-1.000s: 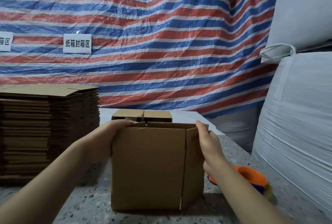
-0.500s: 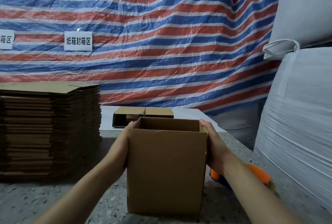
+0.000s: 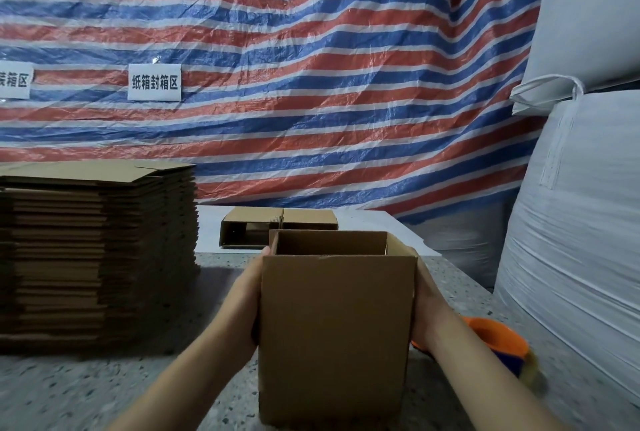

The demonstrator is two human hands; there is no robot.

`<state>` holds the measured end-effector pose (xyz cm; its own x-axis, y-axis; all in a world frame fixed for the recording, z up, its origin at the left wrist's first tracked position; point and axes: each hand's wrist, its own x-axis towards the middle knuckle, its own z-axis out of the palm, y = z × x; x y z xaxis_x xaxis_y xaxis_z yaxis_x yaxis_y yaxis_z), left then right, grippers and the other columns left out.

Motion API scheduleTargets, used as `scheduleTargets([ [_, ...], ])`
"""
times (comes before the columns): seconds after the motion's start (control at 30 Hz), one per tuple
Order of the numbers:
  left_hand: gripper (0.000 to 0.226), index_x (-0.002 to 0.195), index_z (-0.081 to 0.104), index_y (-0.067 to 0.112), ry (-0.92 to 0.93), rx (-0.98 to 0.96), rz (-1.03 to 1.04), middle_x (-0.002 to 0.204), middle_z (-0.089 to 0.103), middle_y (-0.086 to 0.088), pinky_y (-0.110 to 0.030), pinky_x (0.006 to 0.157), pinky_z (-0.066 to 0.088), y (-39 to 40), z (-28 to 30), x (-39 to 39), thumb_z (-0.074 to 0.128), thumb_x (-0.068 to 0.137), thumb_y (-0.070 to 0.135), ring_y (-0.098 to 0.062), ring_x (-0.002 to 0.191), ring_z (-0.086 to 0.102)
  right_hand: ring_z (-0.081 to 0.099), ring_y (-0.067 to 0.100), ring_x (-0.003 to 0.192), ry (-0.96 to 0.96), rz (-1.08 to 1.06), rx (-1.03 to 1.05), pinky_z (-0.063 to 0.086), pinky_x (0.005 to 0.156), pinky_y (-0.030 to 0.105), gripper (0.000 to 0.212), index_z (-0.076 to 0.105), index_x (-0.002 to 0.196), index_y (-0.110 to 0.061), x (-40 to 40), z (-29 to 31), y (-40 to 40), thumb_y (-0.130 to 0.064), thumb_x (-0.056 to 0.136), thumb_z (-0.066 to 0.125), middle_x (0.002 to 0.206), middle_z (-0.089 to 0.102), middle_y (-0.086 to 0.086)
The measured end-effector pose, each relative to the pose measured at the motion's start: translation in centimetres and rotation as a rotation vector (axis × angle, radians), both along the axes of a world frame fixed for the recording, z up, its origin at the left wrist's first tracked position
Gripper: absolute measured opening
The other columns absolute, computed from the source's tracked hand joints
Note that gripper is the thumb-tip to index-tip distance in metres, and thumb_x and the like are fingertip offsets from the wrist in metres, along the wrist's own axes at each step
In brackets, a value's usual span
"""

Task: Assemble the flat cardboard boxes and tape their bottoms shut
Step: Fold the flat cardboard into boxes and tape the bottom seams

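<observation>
The opened cardboard box (image 3: 336,333) stands upright on the speckled stone table (image 3: 86,392), just in front of the person and a little right of the middle of the view, its long axis vertical and its open mouth pointing straight up. It is plain brown corrugated board, squared into a tall rectangular tube with crisp vertical corners and a slightly nicked front rim; the part of the interior that shows holds nothing, though the bottom is hidden by the near wall. The left hand (image 3: 247,306) lies flat against the box's left wall with its fingers straight and close together, reaching up toward the rim. The right hand (image 3: 424,306) presses the right wall in the same way, palm to the board; its fingers seem to lie straight along the wall, but most of them are hidden behind the corner, so I cannot tell for sure. Beyond the box, a second box (image 3: 278,228) lies on its side on a white sheet (image 3: 374,223), its open end facing the camera and its inside dark. To the left rises a tall stack of flat cardboard blanks (image 3: 97,254), edges layered in thin brown lines. An orange tape dispenser (image 3: 498,344) sits just behind the right wrist. Large white woven sacks (image 3: 575,223) fill the right side, and a crinkled red, white and blue striped tarp (image 3: 311,67) hangs behind, bearing two white paper signs (image 3: 154,81).
</observation>
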<state>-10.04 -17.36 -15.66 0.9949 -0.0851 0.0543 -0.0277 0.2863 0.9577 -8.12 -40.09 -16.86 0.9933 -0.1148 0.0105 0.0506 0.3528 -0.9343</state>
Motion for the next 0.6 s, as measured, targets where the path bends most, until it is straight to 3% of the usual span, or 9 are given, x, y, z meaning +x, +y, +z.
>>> scheduleTargets([
  [0.13,0.031,0.099,0.069,0.009,0.013,0.025,-0.022,0.069,0.072,-0.008,-0.028,0.053,0.052,-0.3,-0.6,0.1,0.051,0.099,0.034,-0.020,0.059,0.068,0.073,0.022,0.060,-0.003,-0.067,0.024,0.057,0.050,0.029,0.058,0.080,0.073,-0.015,-0.7,-0.6,0.4,-0.050,0.102,0.043,0.075,0.076,0.010],
  [0.3,0.041,0.131,0.051,0.025,-0.019,-0.047,0.030,0.083,0.075,-0.011,-0.036,0.056,0.058,0.3,-1.3,1.0,0.064,0.092,0.025,-0.026,0.070,0.073,0.073,0.026,0.070,-0.031,-0.114,0.009,0.056,0.067,0.037,0.051,0.075,0.097,-0.012,-1.3,-1.0,0.9,-0.050,0.103,0.041,0.085,0.077,0.013],
  [0.37,0.037,0.120,0.049,0.035,-0.034,-0.073,0.077,0.078,0.075,-0.008,-0.036,0.052,0.057,0.5,-1.4,1.2,0.065,0.092,0.016,-0.025,0.064,0.072,0.074,0.025,0.069,-0.072,-0.115,0.009,0.055,0.066,0.037,0.049,0.073,0.099,-0.014,-1.4,-1.2,0.9,-0.049,0.104,0.040,0.084,0.077,0.011],
  [0.47,0.017,0.100,0.069,0.027,-0.105,-0.011,0.034,0.086,0.075,-0.015,-0.033,0.049,0.055,0.7,-1.2,1.0,0.062,0.093,0.014,-0.023,0.064,0.071,0.075,0.024,0.072,-0.118,-0.137,-0.020,0.055,0.066,0.037,0.047,0.072,0.104,-0.014,-1.5,-1.7,0.7,-0.047,0.104,0.038,0.086,0.078,0.010],
  [0.6,0.025,0.087,0.078,0.027,-0.134,0.055,-0.035,0.086,0.075,-0.012,-0.030,0.053,0.055,0.9,-1.0,0.8,0.056,0.096,0.018,-0.021,0.069,0.073,0.071,0.032,0.087,-0.116,-0.140,-0.033,0.056,0.080,0.046,0.048,0.068,0.115,-0.012,-2.2,-1.3,1.1,-0.045,0.106,0.035,0.097,0.075,0.015],
])
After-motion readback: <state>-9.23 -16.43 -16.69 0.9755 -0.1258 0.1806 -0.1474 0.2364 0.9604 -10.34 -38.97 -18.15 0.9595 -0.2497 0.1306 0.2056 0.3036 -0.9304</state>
